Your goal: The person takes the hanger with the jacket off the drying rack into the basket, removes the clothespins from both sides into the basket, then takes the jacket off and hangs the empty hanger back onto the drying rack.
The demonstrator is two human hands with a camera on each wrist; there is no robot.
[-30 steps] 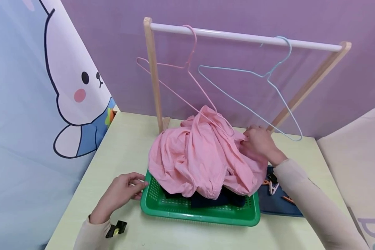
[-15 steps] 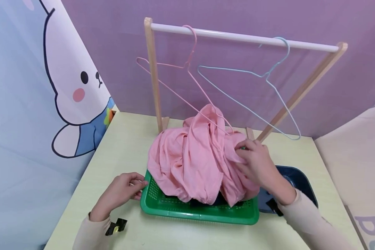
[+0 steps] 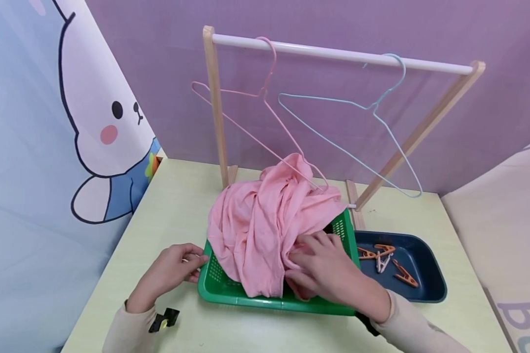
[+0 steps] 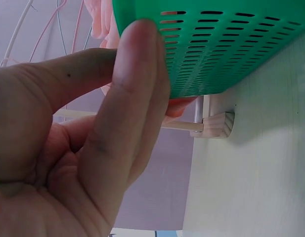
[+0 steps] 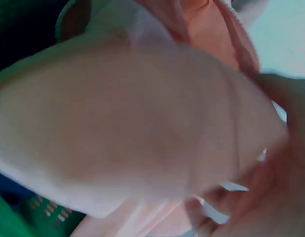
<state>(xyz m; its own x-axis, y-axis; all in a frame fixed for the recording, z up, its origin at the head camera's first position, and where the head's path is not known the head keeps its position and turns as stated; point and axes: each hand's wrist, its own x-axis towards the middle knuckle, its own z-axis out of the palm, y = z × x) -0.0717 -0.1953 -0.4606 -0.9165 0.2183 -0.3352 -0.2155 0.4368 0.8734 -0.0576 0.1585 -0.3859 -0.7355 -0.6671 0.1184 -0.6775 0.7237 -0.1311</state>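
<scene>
A pink zip-up jacket (image 3: 256, 215) lies heaped in the green plastic basket (image 3: 247, 300), some of it rising above the back rim. My left hand (image 3: 176, 267) pinches the basket's left rim between thumb and fingers; the left wrist view shows the fingers against the slotted wall (image 4: 216, 49). Over the front right of the basket, my right hand (image 3: 327, 267) grips a fold of the jacket, its fingertips partly hidden in the cloth. In the right wrist view, blurred pink fabric (image 5: 132, 128) fills the middle, with dark cloth (image 5: 19, 39) at the upper left.
Behind the basket stands a wooden rack with a white rail (image 3: 327, 51). A pink hanger (image 3: 243, 130) and a light blue hanger (image 3: 331, 142) hang from it, the pink one overlapping the jacket. A navy tray (image 3: 424, 264) with several clothespins (image 3: 405, 274) sits at right.
My right hand has come from the back right of the basket toward its front, folding the jacket's right side inward. The tray and clothespins show more fully. My left hand stays at the rim.
</scene>
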